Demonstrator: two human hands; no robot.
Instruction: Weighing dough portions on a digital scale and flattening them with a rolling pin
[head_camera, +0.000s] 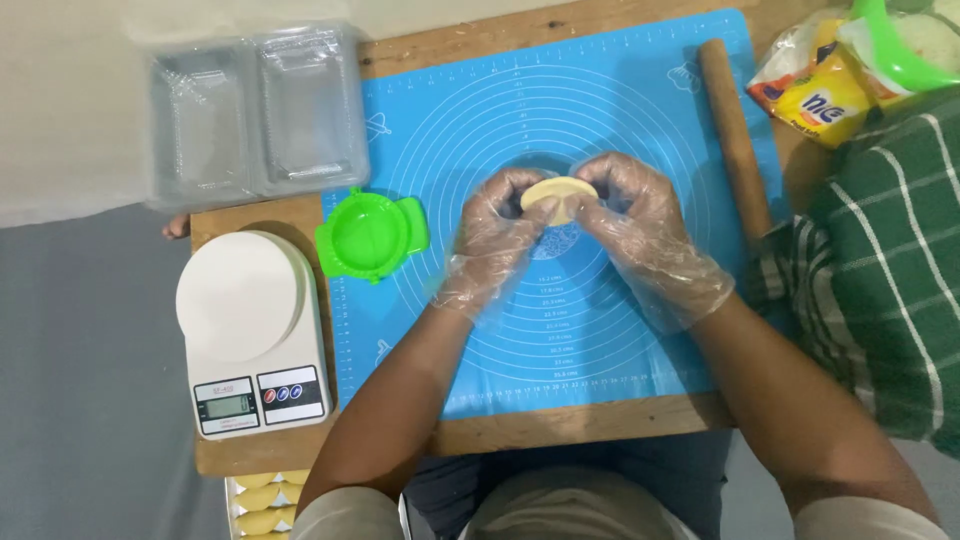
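Note:
A small pale yellow disc of dough (557, 196) is held between both my hands above the blue silicone mat (640, 120). My left hand (497, 240), in a clear plastic glove, pinches the disc's left edge. My right hand (648, 235), gloved the same way, pinches its right edge. A green hinged dumpling mould (371, 236) lies open on the mat's left border, a short way left of my left hand.
A white kitchen scale (250, 330) sits at the left on the wooden board (560, 432). Clear plastic containers (255, 115) lie behind it. A wooden rolling pin (735, 135) lies along the mat's right side. A flour bag (815, 85) and green checked cloth (880, 260) are at the right. Folded pastries (262, 500) sit in a tray below.

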